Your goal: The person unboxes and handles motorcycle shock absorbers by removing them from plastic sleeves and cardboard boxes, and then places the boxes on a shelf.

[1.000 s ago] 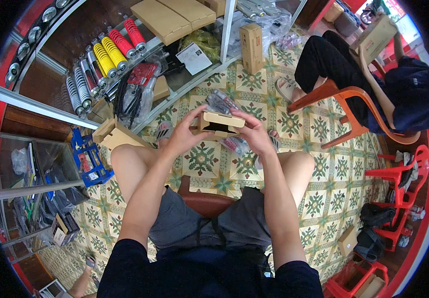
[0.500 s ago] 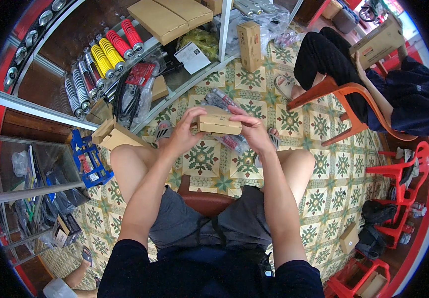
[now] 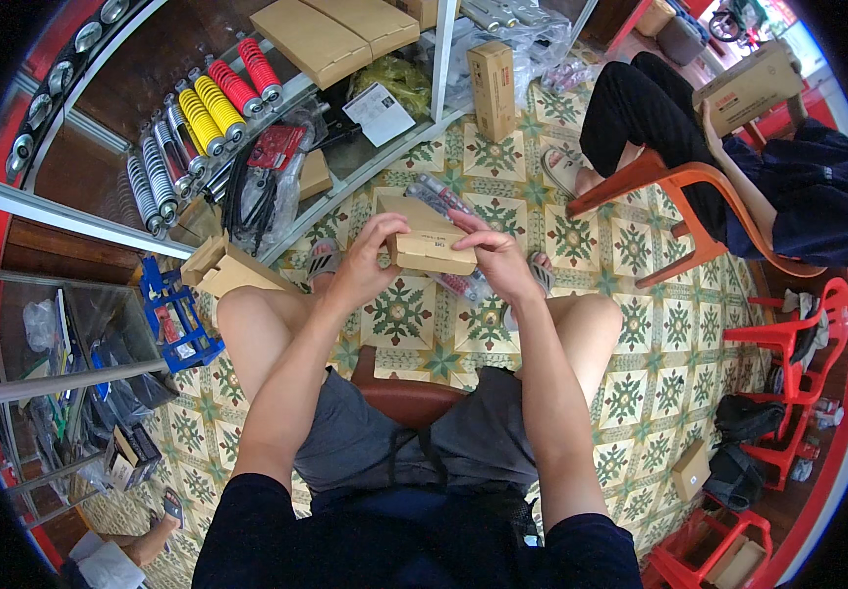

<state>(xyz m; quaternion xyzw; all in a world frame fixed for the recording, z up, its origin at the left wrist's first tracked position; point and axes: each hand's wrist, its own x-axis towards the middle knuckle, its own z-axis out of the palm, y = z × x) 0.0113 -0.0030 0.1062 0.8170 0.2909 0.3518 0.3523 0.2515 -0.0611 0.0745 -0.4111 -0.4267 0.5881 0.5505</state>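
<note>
Patterned tile floor [image 3: 630, 383] carries an upright cardboard box [image 3: 492, 77] and orange chair [image 3: 684, 196].

The box [image 3: 431, 240] now sits a little lower and closer to the knees than a second ago, and it is tipped so its broad top face shows more fully, with a flap raised at its far end. The left hand [image 3: 363, 257] has shifted from cupping the box's near left corner to gripping its left end, thumb up over the top edge. The right hand [image 3: 494, 253] has slid from the far side to lie over the right end, fingers spread across the top. The seated person [image 3: 738, 167] at the upper right has lowered the carton [image 3: 748, 86], which now rests nearer the lap.
</note>
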